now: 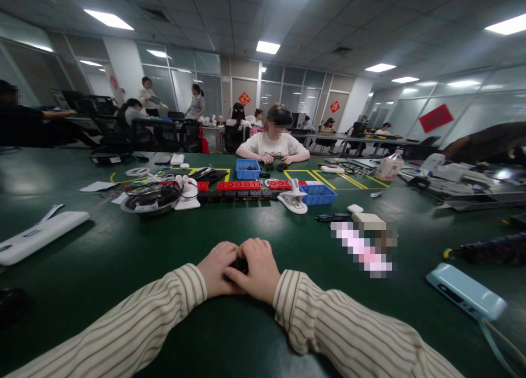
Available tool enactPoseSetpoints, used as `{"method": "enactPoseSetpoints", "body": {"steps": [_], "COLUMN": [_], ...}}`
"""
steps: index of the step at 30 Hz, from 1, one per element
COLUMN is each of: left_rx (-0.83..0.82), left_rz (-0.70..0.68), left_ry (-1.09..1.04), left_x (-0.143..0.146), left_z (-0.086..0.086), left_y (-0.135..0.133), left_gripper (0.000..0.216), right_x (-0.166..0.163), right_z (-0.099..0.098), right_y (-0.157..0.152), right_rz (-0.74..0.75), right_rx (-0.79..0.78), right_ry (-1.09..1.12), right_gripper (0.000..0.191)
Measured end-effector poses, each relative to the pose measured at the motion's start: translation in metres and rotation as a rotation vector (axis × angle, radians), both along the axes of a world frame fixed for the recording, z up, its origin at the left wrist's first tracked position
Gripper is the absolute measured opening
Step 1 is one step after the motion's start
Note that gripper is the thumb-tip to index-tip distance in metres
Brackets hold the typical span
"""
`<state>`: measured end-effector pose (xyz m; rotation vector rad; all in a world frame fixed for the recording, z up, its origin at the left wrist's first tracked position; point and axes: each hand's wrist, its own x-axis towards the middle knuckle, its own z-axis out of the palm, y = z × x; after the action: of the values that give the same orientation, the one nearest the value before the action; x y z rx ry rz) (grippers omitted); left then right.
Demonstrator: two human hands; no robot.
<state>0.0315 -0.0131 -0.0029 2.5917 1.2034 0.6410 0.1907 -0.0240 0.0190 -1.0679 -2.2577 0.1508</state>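
Observation:
On the green tabletop just in front of me, my left hand [219, 268] and my right hand [258, 268] are cupped together around a small dark, glossy object [241, 265]. Most of that black object is covered by my fingers, so its kind does not show. Both hands are closed on it from either side, with my right thumb lying across its front. Beyond them, a white clip stand [293, 200] and a row of red and black socket strips [240, 189] lie further up the table.
A metal bowl of cables [150, 205] sits left of centre, near blue bins [247, 170]. A white power strip [45, 235] lies at left, a light-blue power bank [466, 291] at right. Across the table a co-worker [273, 145] handles dark cable.

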Motion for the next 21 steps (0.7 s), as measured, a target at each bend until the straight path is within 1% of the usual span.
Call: {"method": "enactPoseSetpoints", "body": {"steps": [4, 9, 13, 15, 17, 19, 21], "left_rx": [-0.038, -0.102, -0.11, -0.107, -0.1, -0.083, -0.061], "left_rz": [-0.045, -0.119, -0.155, -0.158, -0.134, -0.085, -0.018], "left_ry": [-0.048, -0.098, -0.067, -0.06, -0.071, -0.09, -0.082], "left_x": [-0.003, -0.009, -0.009, -0.008, -0.007, -0.006, -0.004], "left_z": [-0.004, -0.005, -0.004, -0.004, -0.005, -0.004, -0.003], "left_y": [0.005, 0.011, 0.011, 0.01, 0.008, 0.006, 0.003], "left_gripper": [0.041, 0.024, 0.014, 0.019, 0.035, 0.053, 0.064], "right_x": [-0.001, 0.001, 0.001, 0.002, 0.003, 0.004, 0.005], "right_z": [-0.001, -0.001, -0.002, -0.002, 0.0, 0.002, 0.004], "right_y": [0.001, 0.002, 0.003, 0.003, 0.002, 0.0, -0.001], "right_rz": [0.061, 0.25, 0.44, 0.504, 0.515, 0.446, 0.31], "right_rx": [-0.027, 0.006, 0.063, 0.076, 0.077, 0.075, 0.057], "right_ry": [-0.013, 0.009, 0.052, 0.074, 0.115, 0.165, 0.182], "right_gripper": [0.024, 0.007, 0.014, 0.017, 0.024, 0.03, 0.028]}}
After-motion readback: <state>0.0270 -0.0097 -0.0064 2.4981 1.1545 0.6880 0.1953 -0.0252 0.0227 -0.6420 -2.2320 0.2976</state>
